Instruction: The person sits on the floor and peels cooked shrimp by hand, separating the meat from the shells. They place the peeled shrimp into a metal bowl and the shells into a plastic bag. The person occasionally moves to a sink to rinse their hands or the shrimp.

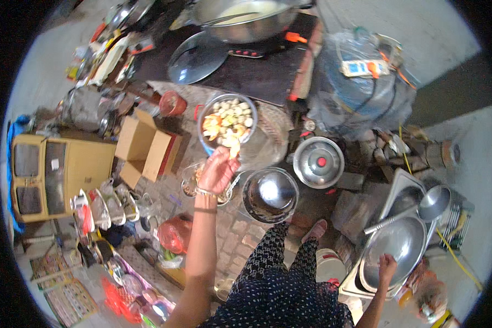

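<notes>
My left hand (219,170) pinches a pale yellow-orange food piece (232,147) between its fingertips, at the near rim of a plastic basin (255,123). Round whitish pieces (233,110) and more yellow-orange pieces (212,126) fill that basin. On the right, my right hand (387,264) is curled on or over the rim of a wide metal bowl (395,250) at the sink; whether it grips the rim cannot be told. An empty-looking dark-rimmed metal pot (270,194) stands on the floor near my feet.
A large pot (246,30) with pale contents and a ladle stands on a cooker on the dark table (262,78), beside a glass lid (198,58). Around me are a lidded steel pot (319,162), an open cardboard box (147,147), a red bag (175,233) and a white bucket (330,266).
</notes>
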